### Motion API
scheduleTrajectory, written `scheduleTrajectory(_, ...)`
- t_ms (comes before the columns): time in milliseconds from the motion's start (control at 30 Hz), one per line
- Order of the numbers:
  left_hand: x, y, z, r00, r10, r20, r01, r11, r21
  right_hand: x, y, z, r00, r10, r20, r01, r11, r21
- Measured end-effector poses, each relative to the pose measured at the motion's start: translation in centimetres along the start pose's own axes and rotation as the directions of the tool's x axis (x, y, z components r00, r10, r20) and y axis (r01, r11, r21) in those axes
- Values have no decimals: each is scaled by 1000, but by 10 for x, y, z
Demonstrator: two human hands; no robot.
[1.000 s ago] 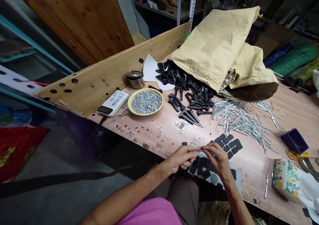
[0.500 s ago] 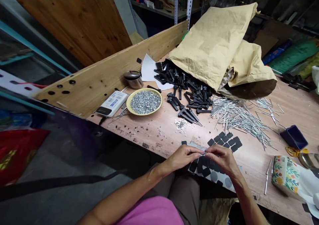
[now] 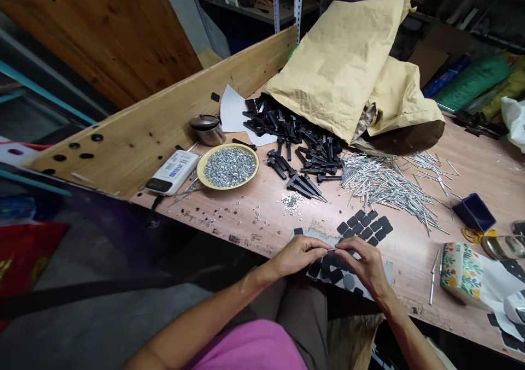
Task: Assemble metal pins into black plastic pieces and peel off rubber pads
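Note:
My left hand (image 3: 297,255) and my right hand (image 3: 363,263) meet at the table's near edge, fingertips pinched together on a thin metal pin (image 3: 333,247) held between them. Under the hands lies a grey sheet (image 3: 385,274) carrying black rounded pads (image 3: 365,225). A small heap of tiny metal nuts (image 3: 291,201) lies just beyond the hands. Further back are a yellow dish of nuts (image 3: 228,166), a pile of black plastic parts (image 3: 295,140) and a spread of metal pins (image 3: 385,187).
A big brown paper sack (image 3: 348,64) lies at the back, spilling the black parts. A white device (image 3: 171,171) and a small metal pot (image 3: 207,129) sit left of the dish. A blue tray (image 3: 473,212) and a floral box (image 3: 461,271) are at right. A wooden board (image 3: 164,118) borders the table's left.
The view has shifted a little, so everything sits lower-left in frame. Both hands stay pinched together on the pin at the near edge, with only small finger movements.

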State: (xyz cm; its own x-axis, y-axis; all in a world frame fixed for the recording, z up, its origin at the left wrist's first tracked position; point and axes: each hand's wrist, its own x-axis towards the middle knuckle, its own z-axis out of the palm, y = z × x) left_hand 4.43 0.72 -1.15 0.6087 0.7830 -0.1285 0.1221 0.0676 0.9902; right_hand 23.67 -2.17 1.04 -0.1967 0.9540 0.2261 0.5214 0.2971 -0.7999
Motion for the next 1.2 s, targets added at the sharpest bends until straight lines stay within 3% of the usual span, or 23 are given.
scheduleTrajectory(100,2,1,-2,981,-142,131,160,978,-136,0,-4,-5,997,-67,27,67,998,-14)
scheduleTrajectory(200,1,3,3,1000,-27,-1,27,998,-55,0,-1,-7,999,2,53,-1,1000,-19)
scheduleTrajectory(300,1,5,9,987,101,-124,-94,994,60,-2,3,-6,993,111,43,-111,994,8)
scheduleTrajectory(367,1,6,8,997,27,-66,-28,999,-15,-4,2,-6,992,122,38,-123,992,40)
scheduleTrajectory(467,1,5,4,973,-165,161,194,963,-185,-6,-3,-9,998,17,54,-20,999,47)
scheduleTrajectory(533,0,5,3,963,-182,201,220,958,-186,-6,-4,-11,998,-38,57,36,999,29)
scheduleTrajectory(633,-2,5,8,1000,14,-3,-14,1000,14,-6,-2,-11,999,-23,39,24,999,-25)
scheduleTrajectory(700,-3,4,11,982,162,-93,-142,972,189,-7,0,-10,999,-29,25,30,996,-84)
scheduleTrajectory(933,-3,6,15,977,214,-13,-201,935,294,-9,-5,-11,965,-236,114,256,941,-220)
scheduleTrajectory(1067,-7,4,21,946,324,-7,-255,758,600,-11,-3,-9,975,-199,101,221,930,-295)
scheduleTrajectory(1200,-9,-2,28,922,388,-2,-271,649,711,-15,2,-1,985,-169,39,170,896,-411)
